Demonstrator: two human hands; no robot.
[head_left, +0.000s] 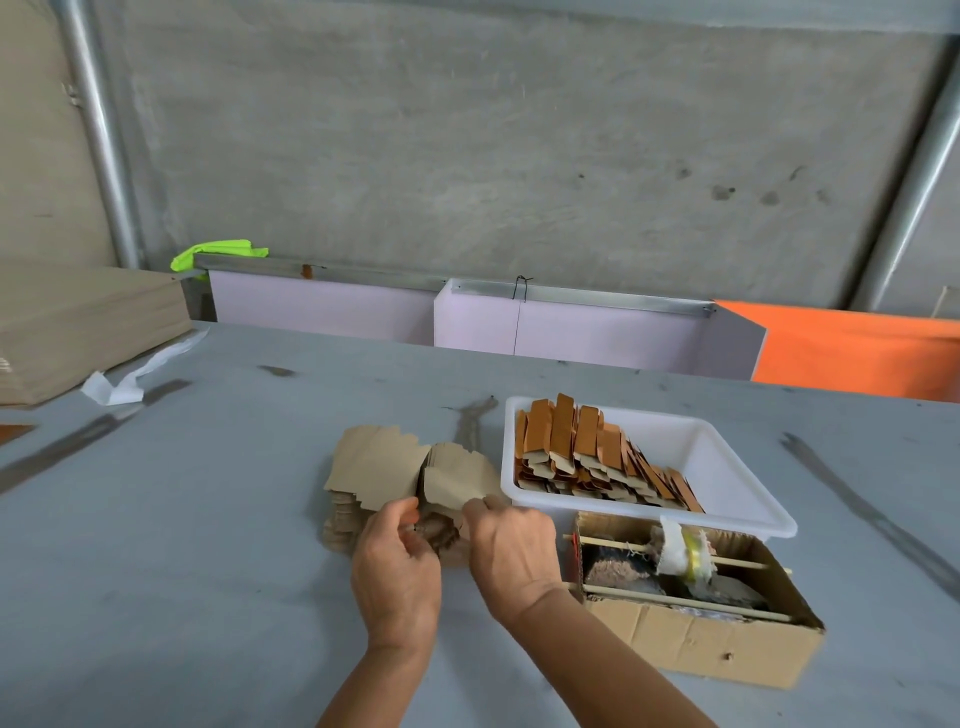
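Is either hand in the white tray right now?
No, the left hand and the right hand both pinch a cardboard blank on the table, left of the white tray.

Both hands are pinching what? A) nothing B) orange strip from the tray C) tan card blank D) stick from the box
C: the left hand and right hand each pinch the lower edge of the tan card blank, held over the card stack.

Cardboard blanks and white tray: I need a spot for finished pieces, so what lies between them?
Head view: only a narrow strip of bare grey table separates the cardboard blanks from the white tray; the right hand sits at its near end.
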